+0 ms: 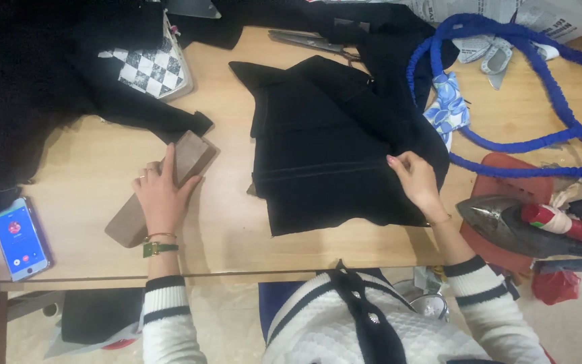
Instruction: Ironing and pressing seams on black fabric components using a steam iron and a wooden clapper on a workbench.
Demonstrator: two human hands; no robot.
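Note:
A folded black garment (318, 148) lies in the middle of the wooden table (223, 229). My right hand (415, 178) pinches its right edge with fingers closed on the cloth. My left hand (163, 195) rests flat on a long brown wooden block (190, 155) that lies slanted to the left of the garment, fingers spread over it. Both wrists show white sleeves with black stripes, and a bracelet and watch sit on the left one.
A clothes iron (506, 219) with a red handle rests on a reddish pad at the right. A blue cord (540, 145) loops above it. Scissors (311, 42) lie at the back. A lit phone (20, 239) sits front left, near a chequered pouch (153, 67) and black cloth (15, 87).

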